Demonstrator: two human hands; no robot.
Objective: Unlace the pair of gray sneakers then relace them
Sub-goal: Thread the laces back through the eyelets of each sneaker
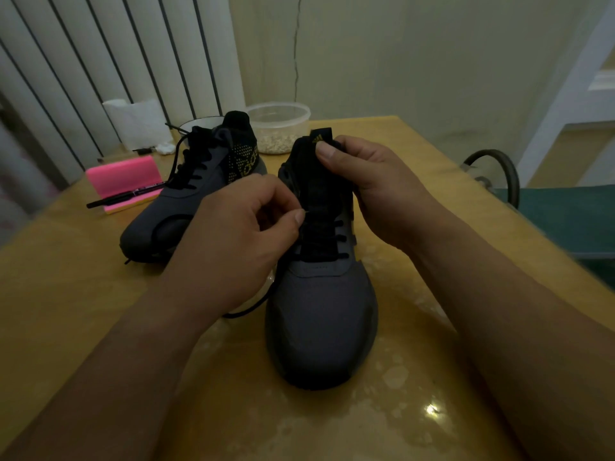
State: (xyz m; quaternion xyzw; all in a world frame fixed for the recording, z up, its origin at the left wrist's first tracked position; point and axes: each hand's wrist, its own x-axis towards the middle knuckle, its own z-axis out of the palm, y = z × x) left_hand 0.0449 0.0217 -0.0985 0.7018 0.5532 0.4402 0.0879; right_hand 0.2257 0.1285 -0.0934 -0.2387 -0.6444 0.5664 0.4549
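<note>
So the dark gray sneaker with the rubbery toe (319, 321) sits dead centre in the frame on the glossy yellowish wooden desk (83, 294), toe pointing at the bottom edge. The right hand (376, 191) has its grip curled round the sneaker's black tongue (321, 136), thumb pressed on the front near the gold logo. The left hand (233, 241) comes in from the lower left, thumb and forefinger pinching the black lace (321, 234) by the shoe's left-side eyelets. The lower eyelets are threaded, and a loose stretch of lace trails onto the desk under the left wrist.

The second gray sneaker (186, 207) is up and left of centre, fully laced, toe angled to the lower left. Just left of it is a pink sticky-note block (123, 178) with a black pen (116, 200) lying across it. Behind the shoes there's a clear round plastic tub (279, 124) with pale grainy stuff in the bottom, and a white paper towel roll (136, 123) at the upper left.
</note>
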